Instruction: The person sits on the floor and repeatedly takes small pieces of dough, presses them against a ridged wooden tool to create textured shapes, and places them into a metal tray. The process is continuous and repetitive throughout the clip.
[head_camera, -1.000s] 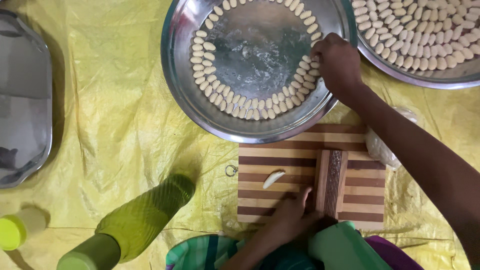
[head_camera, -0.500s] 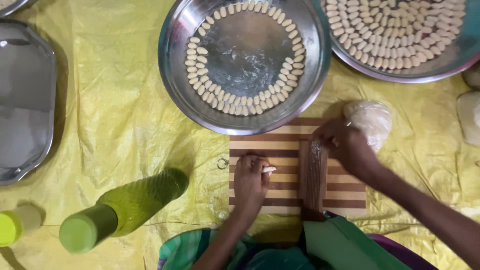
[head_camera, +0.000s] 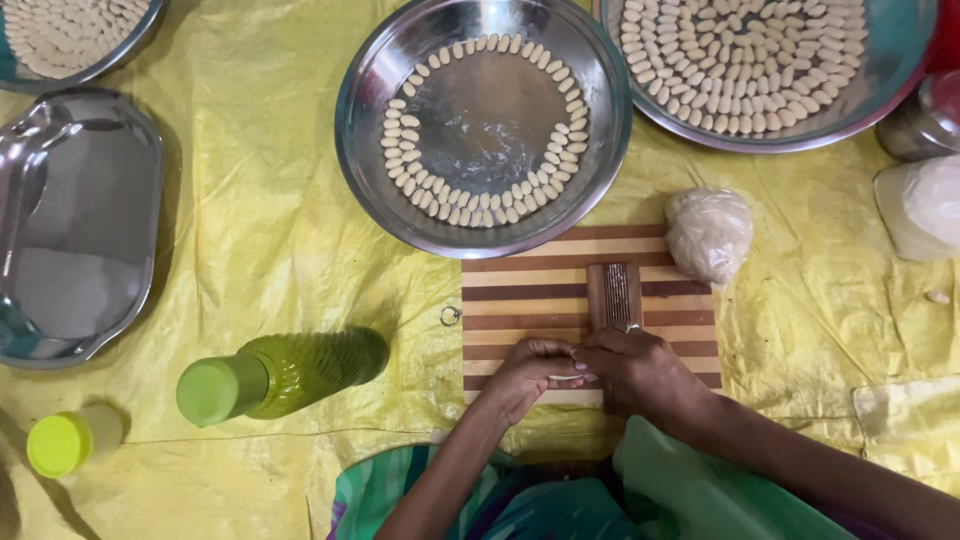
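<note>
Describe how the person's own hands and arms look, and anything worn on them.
Both forearms are bare, with no sleeves reaching into view. The right hand wears a thin silvery ring on one finger; the left hand shows no ring, band or glove. No watch or bracelet shows on either wrist.

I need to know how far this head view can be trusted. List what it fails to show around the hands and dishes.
- Dough piece, head view: mostly hidden between the left hand and right hand.
- Ridged wooden block: its lower end is covered by the right hand.
- Full dish: cut off by the top edge.
- Dish at top left: cut off by the frame corner.
- Small ring on the yellow sheet: too small to identify.
</note>
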